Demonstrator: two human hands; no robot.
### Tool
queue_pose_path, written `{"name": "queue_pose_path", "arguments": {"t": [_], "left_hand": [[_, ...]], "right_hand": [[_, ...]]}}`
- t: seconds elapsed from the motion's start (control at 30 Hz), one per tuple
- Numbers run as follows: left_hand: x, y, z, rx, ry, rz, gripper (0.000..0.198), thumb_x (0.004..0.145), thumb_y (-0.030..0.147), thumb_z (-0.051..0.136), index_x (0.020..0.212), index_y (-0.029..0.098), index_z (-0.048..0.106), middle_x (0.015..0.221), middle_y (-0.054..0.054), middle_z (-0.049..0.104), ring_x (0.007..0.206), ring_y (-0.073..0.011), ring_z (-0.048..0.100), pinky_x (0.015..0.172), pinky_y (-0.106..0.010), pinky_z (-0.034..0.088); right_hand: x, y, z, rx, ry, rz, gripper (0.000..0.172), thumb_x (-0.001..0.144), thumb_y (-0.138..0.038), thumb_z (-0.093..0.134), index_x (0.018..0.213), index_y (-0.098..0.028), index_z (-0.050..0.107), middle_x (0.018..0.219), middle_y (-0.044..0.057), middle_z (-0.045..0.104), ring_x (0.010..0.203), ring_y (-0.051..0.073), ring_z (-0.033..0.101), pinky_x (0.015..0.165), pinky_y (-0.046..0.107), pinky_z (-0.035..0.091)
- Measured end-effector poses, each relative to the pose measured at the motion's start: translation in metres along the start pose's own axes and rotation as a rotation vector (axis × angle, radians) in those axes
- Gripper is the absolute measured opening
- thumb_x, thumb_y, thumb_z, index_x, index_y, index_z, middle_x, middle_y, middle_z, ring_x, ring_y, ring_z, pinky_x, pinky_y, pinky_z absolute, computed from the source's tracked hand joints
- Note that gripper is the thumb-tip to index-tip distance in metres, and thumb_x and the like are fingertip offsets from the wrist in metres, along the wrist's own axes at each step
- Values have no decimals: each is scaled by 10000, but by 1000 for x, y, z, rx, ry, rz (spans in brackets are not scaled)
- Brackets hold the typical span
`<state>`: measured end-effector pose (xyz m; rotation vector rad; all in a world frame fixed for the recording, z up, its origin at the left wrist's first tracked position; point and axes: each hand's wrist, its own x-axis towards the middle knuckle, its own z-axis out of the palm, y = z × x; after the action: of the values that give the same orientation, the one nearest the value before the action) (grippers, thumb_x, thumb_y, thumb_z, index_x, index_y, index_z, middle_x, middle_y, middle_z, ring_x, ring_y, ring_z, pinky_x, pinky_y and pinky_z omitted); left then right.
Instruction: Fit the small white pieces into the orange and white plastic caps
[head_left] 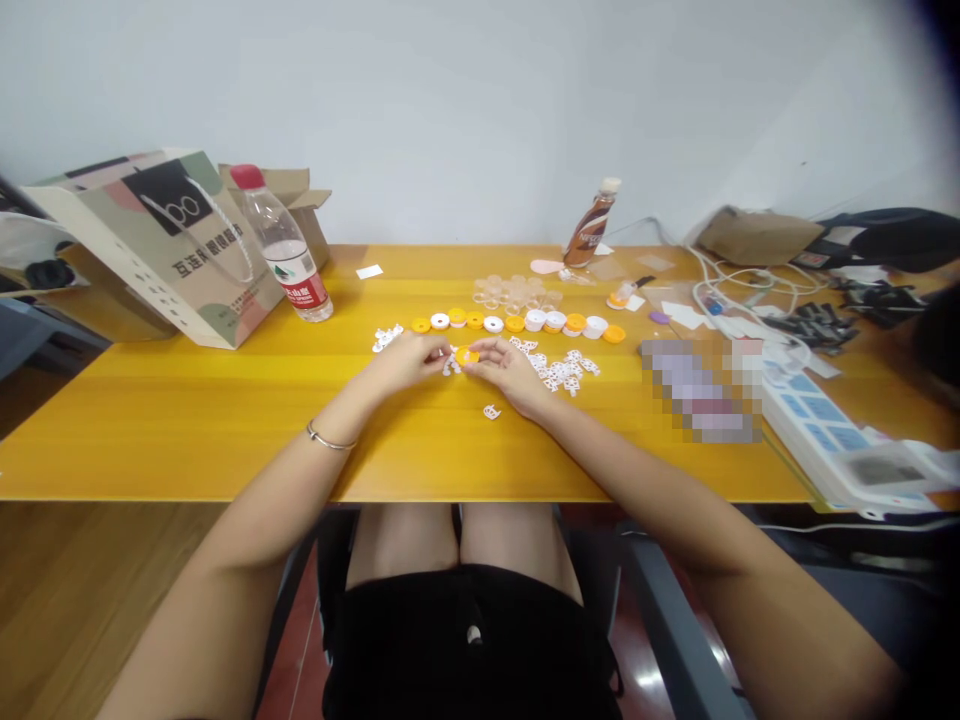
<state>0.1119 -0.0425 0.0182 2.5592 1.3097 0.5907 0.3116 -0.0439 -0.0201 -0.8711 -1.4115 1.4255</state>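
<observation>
One yellow disc (pixel 462 356) between both hands (pixel 411 361) (pixel 513 374)

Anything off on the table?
One white piece lies alone, nearer the person than the scatter of white pieces beside the right hand, so it looks strayed. Nothing visibly spilled or damaged; the pixelated item at right can't be judged.

On the left, a paper shopping bag (pixel 124 240) bears white letters, "bo", on a black patch (pixel 166 198); below, a line of large dark Chinese characters begins 互, the rest unclear, and smaller print is too tiny to read. The red-capped water bottle's label (pixel 306 293) shows "SPRING". Toward the back, a brown drink bottle (pixel 589 235) reads "NESCAFÉ", slightly blurred.
</observation>
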Motion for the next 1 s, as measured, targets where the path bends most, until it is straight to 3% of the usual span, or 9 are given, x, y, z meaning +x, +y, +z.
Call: {"name": "queue_pose_path", "arguments": {"t": [0.17,0.3,0.47,0.6,0.7,0.87,1.0], "left_hand": [[1,1,2,-428,132,-104,207,812,323,592,840,132,670,757,-39,712,661,-118,632,643,-220,478],[2,0,7,-604,167,-118,251,772,360,643,846,125,691,792,-57,720,705,-139,657,683,-241,506],[3,7,10,-507,186,-96,148,773,275,639,788,135,684,765,-49,716,683,-133,651,668,-241,502],[3,16,13,-511,120,-117,128,764,190,634,876,139,669,756,-45,715,694,-137,659,688,-251,505],[3,19,14,-513,101,-153,76,765,184,634,816,138,667,747,-40,712,688,-138,654,673,-250,497],[5,17,17,-442,192,-166,39,741,184,672,723,149,674,722,-13,678,660,-121,596,667,-251,471],[9,17,26,-430,292,-159,40,689,127,718,691,156,691,770,-20,620,756,-134,575,739,-276,467]], "right_hand": [[1,-1,-2,97,18,57,400,571,-318,805,869,-197,567,802,-8,671,746,120,631,854,337,484],[0,-3,-1,55,26,23,390,568,-308,810,856,-207,566,805,-18,660,769,118,625,869,325,470],[0,-1,-2,-14,64,-24,373,588,-302,791,857,-214,548,840,-10,641,790,124,609,862,323,469],[1,0,-1,-63,49,-76,342,613,-284,763,858,-218,535,842,-9,615,786,121,597,855,315,473],[1,1,-1,-92,42,-107,341,617,-292,753,856,-221,521,859,-4,609,788,124,594,838,317,482],[2,4,-1,-144,40,-134,337,636,-329,743,851,-225,505,867,5,610,797,134,595,810,324,491],[2,6,-1,-141,29,-126,351,631,-350,756,854,-223,517,849,0,607,787,130,594,798,318,495]]}}
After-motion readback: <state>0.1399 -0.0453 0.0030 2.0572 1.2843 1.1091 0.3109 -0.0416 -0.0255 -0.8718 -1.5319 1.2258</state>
